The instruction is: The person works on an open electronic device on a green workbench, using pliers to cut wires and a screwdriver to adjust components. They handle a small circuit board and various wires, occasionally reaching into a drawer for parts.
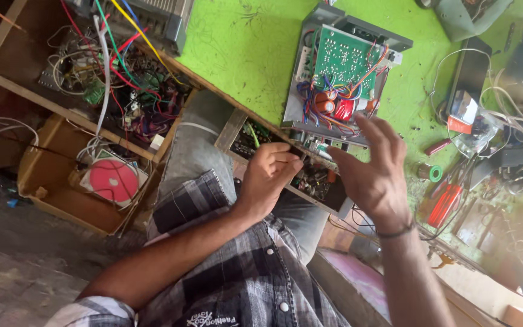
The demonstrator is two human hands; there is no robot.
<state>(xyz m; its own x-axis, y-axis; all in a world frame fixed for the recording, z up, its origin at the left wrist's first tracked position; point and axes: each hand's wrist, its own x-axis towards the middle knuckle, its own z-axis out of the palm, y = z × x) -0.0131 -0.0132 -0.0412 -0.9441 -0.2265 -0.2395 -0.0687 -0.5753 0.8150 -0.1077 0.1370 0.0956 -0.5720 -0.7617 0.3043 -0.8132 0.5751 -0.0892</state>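
Sitting at my green counter (pixel 243 54), I have lots of things around me. Far on my left is a big wood box (pixel 43 181) with a pink disc (pixel 113 180) in it. Above that is a tray (pixel 7 66) full of wires all in a knot.

On the counter sits an open metal case (pixel 295 103). It has a green board (pixel 343 57) inside, and orange and red round parts (pixel 333 104) with bright wires near them. The lid is off, so I can see all the inside bits.

A smaller long box (pixel 231 130) rests on my lap, against the counter edge. It is open too, and it is full of tiny parts. This is the one I am working on, and it looks like there is more to do, since nothing is shut up yet.

My left hand (pixel 267 175) is curled up tight on the box edge. The fingers (pixel 286 160) may pinch something very small, but I can't tell what. My right hand (pixel 373 172) is up over the box with fingers (pixel 376 130) spread wide, holding nothing.

Red pliers (pixel 443 203) and a little green roll (pixel 435 174) lie on my right.
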